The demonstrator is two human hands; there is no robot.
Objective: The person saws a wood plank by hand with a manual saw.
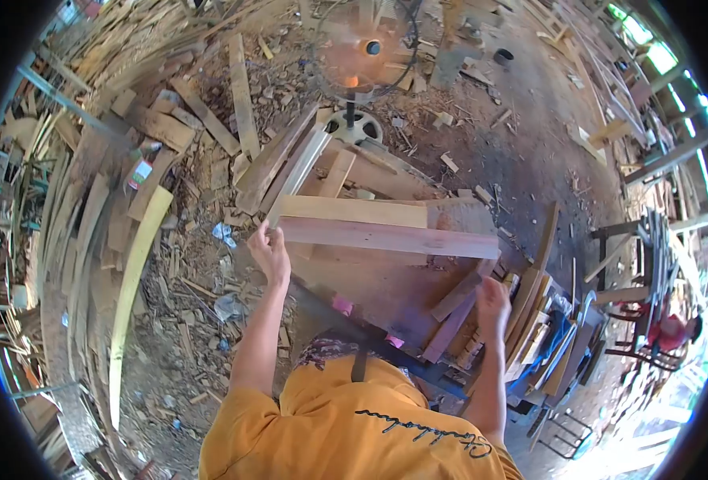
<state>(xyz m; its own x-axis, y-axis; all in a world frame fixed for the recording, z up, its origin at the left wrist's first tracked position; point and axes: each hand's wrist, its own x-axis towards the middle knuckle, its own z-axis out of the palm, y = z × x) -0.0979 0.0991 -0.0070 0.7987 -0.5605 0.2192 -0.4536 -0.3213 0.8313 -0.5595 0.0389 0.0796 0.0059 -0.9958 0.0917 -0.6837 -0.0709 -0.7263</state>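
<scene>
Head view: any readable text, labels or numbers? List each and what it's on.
Black script across the back of the orange shirt: cursive, too distorted to read.
Red-and-white packet on the wood pile at left: print too small to read.
No other text visible.

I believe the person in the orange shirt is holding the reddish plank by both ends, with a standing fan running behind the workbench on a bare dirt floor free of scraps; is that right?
Not quite: the dirt floor is strewn with wood offcuts, as the head view shows. The rest holds: the left hand and right hand hold the reddish plank at its ends, and the standing fan runs behind the workbench.
</scene>
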